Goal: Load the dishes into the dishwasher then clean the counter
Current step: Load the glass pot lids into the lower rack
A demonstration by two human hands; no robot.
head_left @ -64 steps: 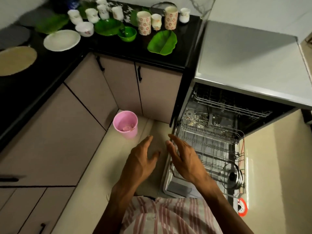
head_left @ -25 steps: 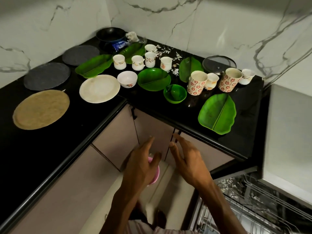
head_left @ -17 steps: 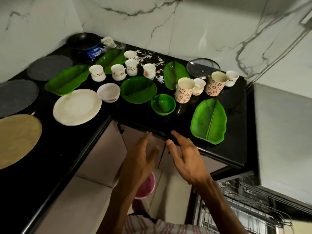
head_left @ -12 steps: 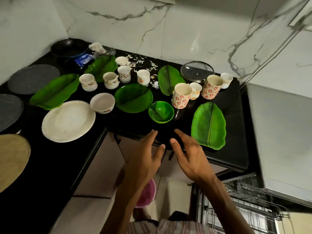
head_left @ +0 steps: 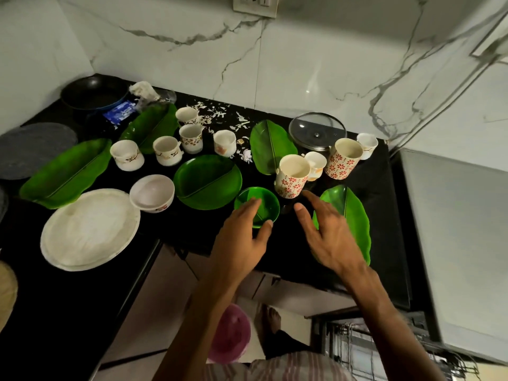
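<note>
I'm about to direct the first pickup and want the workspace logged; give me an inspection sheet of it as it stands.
Surface: black counter, L-shaped, crowded with dishes.
Job's things: small green bowl; round green plate; leaf-shaped green plates; red-flowered mugs; small cups; white bowl; white plate; glass lid; black pan. Dishwasher rack pulled out, lower right.
Clutter: white scraps near the wall; blue packet.
Grippers: left hand open over the small green bowl; right hand open, by a mug.
Cables: nothing seen.
Surroundings: marble wall, wall socket, pink bucket on the floor.
</note>
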